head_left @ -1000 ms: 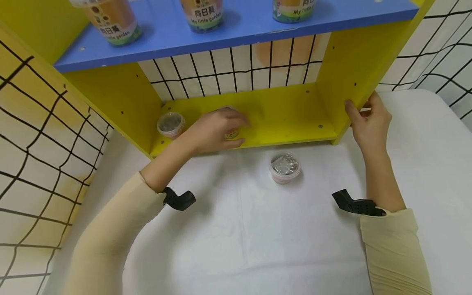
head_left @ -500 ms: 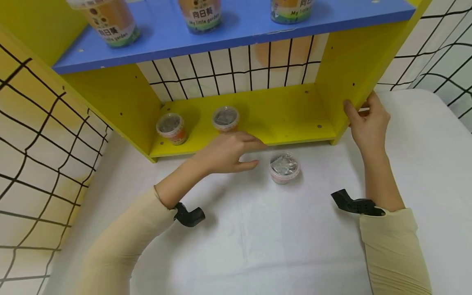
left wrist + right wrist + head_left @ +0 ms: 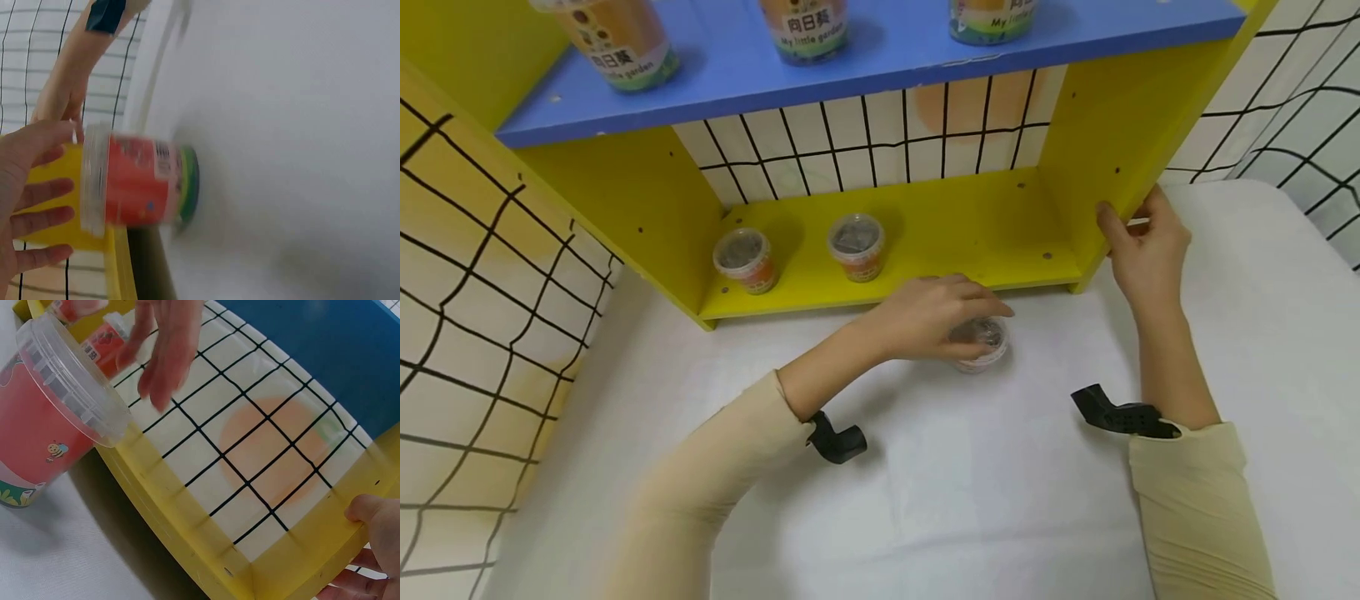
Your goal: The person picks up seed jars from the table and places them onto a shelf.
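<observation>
A lidded plastic cup (image 3: 991, 333) stands upright on the white table in front of the shelf unit. Its red label (image 3: 137, 181) and green base show in the left wrist view. My left hand (image 3: 936, 318) is over its near-left side, thumb and fingers spread about the clear lid (image 3: 95, 178); the fingers are not closed round it. On the right, my right hand (image 3: 1152, 250) pinches the front edge of the yellow side panel (image 3: 1093, 142), thumb inside and fingers behind. The same hold shows in the right wrist view, with the thumb (image 3: 365, 507) on the panel.
Two similar cups, one at the left (image 3: 745, 260) and one near the middle (image 3: 856, 247), stand on the yellow bottom shelf (image 3: 970, 225). Larger labelled cups stand on the blue shelf (image 3: 895, 50) above. Black wire mesh (image 3: 482, 333) runs behind and beside the unit.
My left hand has moved right and forward, away from the middle cup on the bottom shelf to the cup on the table. My right hand keeps its place on the side panel.
</observation>
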A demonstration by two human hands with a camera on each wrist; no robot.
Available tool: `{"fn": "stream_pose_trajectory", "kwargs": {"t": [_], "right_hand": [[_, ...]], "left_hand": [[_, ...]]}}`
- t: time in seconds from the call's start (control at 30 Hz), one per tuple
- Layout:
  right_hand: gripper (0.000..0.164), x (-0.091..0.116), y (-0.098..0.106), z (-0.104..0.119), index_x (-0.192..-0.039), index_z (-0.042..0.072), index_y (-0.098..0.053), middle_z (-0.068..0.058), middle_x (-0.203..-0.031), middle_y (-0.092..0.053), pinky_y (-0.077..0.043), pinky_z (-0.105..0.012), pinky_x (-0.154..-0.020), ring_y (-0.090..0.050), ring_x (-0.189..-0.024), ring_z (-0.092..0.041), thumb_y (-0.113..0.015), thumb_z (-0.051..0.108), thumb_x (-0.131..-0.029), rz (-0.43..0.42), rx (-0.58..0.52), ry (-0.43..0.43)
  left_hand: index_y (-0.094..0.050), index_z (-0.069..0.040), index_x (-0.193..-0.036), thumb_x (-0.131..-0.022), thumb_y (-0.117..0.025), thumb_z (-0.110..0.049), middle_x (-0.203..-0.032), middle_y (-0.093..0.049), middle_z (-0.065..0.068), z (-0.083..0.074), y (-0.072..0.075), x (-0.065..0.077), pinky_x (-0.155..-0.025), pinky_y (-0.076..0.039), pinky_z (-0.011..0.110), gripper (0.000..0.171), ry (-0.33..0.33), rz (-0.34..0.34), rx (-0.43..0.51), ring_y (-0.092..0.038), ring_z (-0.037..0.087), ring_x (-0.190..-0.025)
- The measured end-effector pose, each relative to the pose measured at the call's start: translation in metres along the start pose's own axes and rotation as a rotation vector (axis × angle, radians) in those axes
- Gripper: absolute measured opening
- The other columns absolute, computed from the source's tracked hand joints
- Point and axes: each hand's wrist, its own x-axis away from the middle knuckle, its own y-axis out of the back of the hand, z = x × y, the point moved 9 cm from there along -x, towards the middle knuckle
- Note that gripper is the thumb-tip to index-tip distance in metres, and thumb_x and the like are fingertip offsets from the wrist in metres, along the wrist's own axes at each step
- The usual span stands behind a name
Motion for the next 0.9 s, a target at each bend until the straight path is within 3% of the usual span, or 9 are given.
{"fn": "stream_pose_trajectory", "kwargs": {"t": [0.13, 0.23, 0.7, 0.9], "right_hand": [[0.041, 0.001, -0.001, 0.001, -0.125, 0.009, -0.053, 0.018, -0.086, -0.046, -0.042, -0.005, -0.051, -0.048, -0.069, 0.001, -0.055, 0.029, -0.089, -0.004, -0.009, 0.014], [0.041, 0.000, -0.002, 0.001, -0.125, 0.010, -0.052, 0.017, -0.086, -0.045, -0.042, -0.005, -0.051, -0.047, -0.069, 0.001, -0.055, 0.029, -0.089, 0.007, -0.019, 0.009], [0.040, -0.001, -0.001, 0.000, -0.125, 0.010, -0.052, 0.019, -0.087, -0.045, -0.042, -0.005, -0.052, -0.048, -0.069, 0.002, -0.055, 0.029, -0.089, 0.003, -0.008, 0.015], [0.042, -0.001, -0.002, -0.001, -0.126, 0.010, -0.051, 0.018, -0.088, -0.044, -0.042, -0.005, -0.053, -0.047, -0.072, 0.001, -0.054, 0.031, -0.090, 0.016, 0.010, -0.003]], "left_hand": [[-0.054, -0.025, -0.130, -0.084, -0.060, -0.046, -0.133, -0.051, -0.004, -0.006, -0.011, -0.009, -0.088, -0.046, 0.028, 0.051, 0.036, 0.088, 0.019, -0.045, 0.016, -0.120], [-0.055, -0.024, -0.130, -0.082, -0.064, -0.044, -0.133, -0.051, -0.003, -0.006, -0.016, -0.011, -0.084, -0.047, 0.027, 0.053, 0.074, 0.117, 0.032, -0.045, 0.016, -0.119], [-0.061, -0.028, -0.122, -0.077, -0.069, -0.045, -0.128, -0.055, -0.008, -0.003, -0.017, -0.012, -0.063, -0.046, 0.022, 0.049, 0.136, 0.048, 0.042, -0.049, 0.016, -0.110], [-0.062, -0.030, -0.120, -0.075, -0.070, -0.045, -0.127, -0.055, -0.009, -0.001, -0.016, -0.012, -0.063, -0.047, 0.023, 0.048, 0.173, 0.036, 0.077, -0.050, 0.017, -0.110]]}}
